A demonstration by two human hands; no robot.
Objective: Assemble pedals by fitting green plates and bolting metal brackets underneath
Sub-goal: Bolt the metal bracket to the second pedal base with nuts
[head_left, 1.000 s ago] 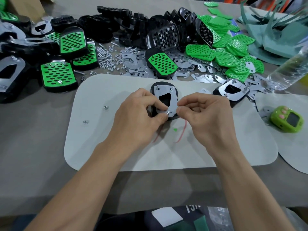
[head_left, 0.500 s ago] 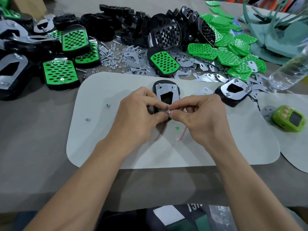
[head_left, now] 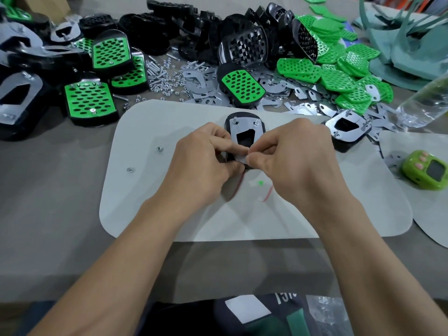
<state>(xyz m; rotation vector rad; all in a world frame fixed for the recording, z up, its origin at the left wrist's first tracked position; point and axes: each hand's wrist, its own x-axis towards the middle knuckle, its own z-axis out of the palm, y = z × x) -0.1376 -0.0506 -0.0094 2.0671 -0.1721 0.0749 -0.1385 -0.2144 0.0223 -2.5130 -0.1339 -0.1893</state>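
Note:
A black pedal [head_left: 244, 118] lies upside down on the white mat [head_left: 150, 190], with a metal bracket [head_left: 246, 130] on its underside and two bolt ends sticking up at the far corners. My left hand [head_left: 206, 161] grips the pedal's near left side. My right hand [head_left: 295, 156] pinches something small at the bracket's near edge; its fingertips hide what it is. Both hands meet over that near end.
Two loose nuts [head_left: 159, 149] [head_left: 130, 169] lie on the mat at left. A second bracketed pedal [head_left: 346, 128] sits at right. Finished green-plated pedals [head_left: 89, 100], loose green plates [head_left: 339, 78], brackets and bolts [head_left: 157, 69] crowd the back. A green timer [head_left: 425, 169] and a bottle [head_left: 424, 103] are right.
My right hand's fingertips have closed in from the right onto the bracket's near edge, meeting my left hand's fingers there. The pedal has stayed in place.

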